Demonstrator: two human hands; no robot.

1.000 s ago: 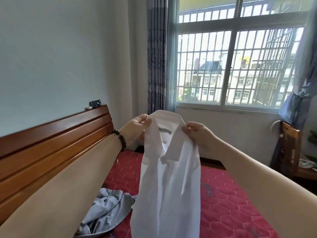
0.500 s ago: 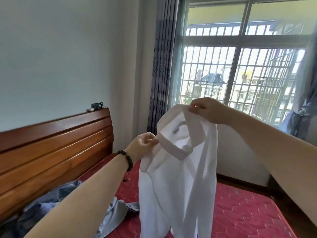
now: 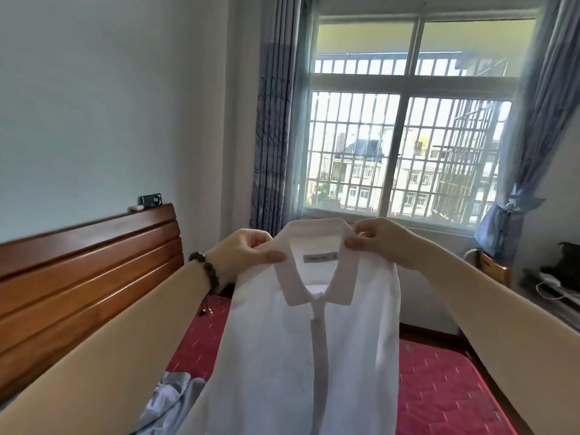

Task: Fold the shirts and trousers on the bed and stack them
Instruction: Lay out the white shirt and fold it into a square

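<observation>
we are pinching the white collared shirt by its shoulders, left hand and right hand holding it hanging above the bed so it drapes flat for folding.

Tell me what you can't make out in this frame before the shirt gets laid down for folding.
Head view only:
- White shirt: hem and sleeves cut off by the bottom edge.
- Grey garment on the bed: mostly hidden behind the shirt and left arm, so its type is unclear.
- Neck label: text too small to read.
- Left hand and right hand: fingertips hidden behind the collar.
</observation>
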